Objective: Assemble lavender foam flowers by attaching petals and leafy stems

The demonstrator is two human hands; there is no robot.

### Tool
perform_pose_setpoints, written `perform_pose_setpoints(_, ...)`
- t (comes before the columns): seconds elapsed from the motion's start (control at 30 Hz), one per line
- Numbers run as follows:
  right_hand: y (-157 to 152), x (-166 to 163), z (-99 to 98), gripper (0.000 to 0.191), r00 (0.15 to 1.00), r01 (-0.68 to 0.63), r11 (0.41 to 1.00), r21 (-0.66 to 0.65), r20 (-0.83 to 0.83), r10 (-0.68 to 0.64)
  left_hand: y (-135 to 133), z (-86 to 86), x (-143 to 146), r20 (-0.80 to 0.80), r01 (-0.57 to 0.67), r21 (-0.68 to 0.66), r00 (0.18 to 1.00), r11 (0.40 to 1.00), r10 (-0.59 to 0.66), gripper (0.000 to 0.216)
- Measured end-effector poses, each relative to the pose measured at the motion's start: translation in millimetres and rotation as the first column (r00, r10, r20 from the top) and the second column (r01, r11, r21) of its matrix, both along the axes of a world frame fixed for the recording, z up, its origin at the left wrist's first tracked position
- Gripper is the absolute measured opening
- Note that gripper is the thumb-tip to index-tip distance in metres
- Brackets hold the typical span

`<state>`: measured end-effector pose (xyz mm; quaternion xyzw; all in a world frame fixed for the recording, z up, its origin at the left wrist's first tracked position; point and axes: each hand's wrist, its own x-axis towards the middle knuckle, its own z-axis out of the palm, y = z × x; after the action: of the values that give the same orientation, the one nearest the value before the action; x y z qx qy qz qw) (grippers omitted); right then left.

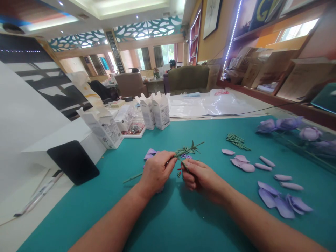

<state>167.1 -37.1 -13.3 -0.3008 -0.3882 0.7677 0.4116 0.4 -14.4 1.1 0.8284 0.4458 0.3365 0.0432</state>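
My left hand (157, 170) is closed around a green artificial flower stem (133, 177), which slants up to the right and ends in pointed leafy tips. Beside it, my right hand (201, 176) pinches a small green leaf (184, 167) close to the stem. Behind the hands lie more small green parts and purple ring-shaped pieces (188, 157), partly hidden. Tiny red pieces (179, 172) show between the hands. Purple petals (150, 153) peek out past my left hand.
On the right of the green mat (210, 224) are lilac petals (243, 163), darker purple petals (283, 203), short green sticks (237, 141) and finished purple flowers (309, 133). Opened white boxes (160, 112) stand at the back left. A black tablet-like slab (73, 162) leans at the left.
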Motion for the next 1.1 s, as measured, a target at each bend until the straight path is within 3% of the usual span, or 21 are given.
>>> perform_pose_setpoints(0.7, -3.1, 0.4, 5.5, 0.033, 0.997, -0.009, 0.996, -0.094, -0.075, 0.002, -0.1, 1.4, -2.5, -0.106, 0.072, 0.133, 0.993, 0.989, -0.058, 0.025)
perform_pose_setpoints(1.1, -1.3, 1.9, 2.3, 0.032, 0.999, -0.005, 0.998, -0.064, -0.043, 0.002, -1.3, 1.9, -2.5, -0.087, 0.067, 0.074, 0.994, 0.995, -0.060, 0.024)
